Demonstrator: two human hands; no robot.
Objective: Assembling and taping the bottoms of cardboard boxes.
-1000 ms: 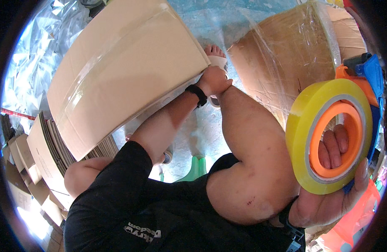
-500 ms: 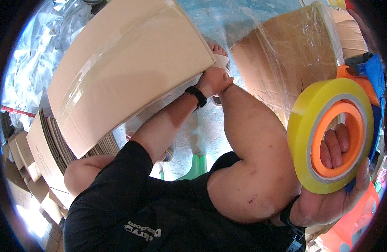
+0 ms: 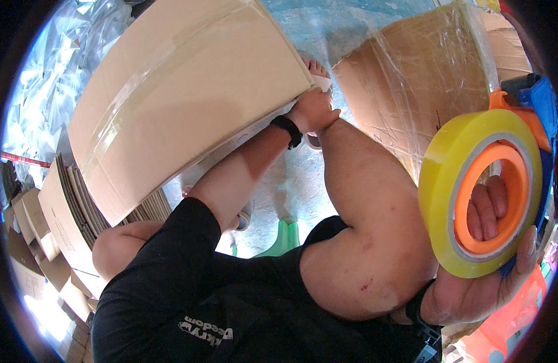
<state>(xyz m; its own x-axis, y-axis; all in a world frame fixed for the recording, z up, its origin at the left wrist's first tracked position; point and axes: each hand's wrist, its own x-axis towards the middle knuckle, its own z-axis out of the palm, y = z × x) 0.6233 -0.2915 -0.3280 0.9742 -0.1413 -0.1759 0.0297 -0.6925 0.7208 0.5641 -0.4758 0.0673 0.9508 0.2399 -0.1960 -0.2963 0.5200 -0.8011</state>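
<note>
A large brown cardboard box [image 3: 200, 91] stands tilted in front of me at upper left, with a strip of clear tape [image 3: 118, 103] across its face. My left hand [image 3: 315, 111], with a black band at the wrist, is closed at the box's lower right corner; its fingertips are partly hidden. At the right, my right hand [image 3: 454, 299] grips a blue and orange tape dispenser [image 3: 540, 112]. The dispenser carries a thick roll of yellowish tape [image 3: 439, 187] on an orange hub, through which my fingers show. The dispenser's handle is mostly hidden behind the roll.
Another cardboard box [image 3: 406, 78], wrapped in clear film, stands at upper right beside my bent leg [image 3: 370, 212]. Flattened cartons [image 3: 67, 218] are stacked at left, below crumpled clear plastic [image 3: 61, 91]. Under me is a green stool [image 3: 283, 241]. A red-orange bag [image 3: 509, 320] lies at lower right.
The box's right edge and my left hand have shifted slightly; the hand is a little higher. The tape dispenser in my right hand has moved slightly to the right.
</note>
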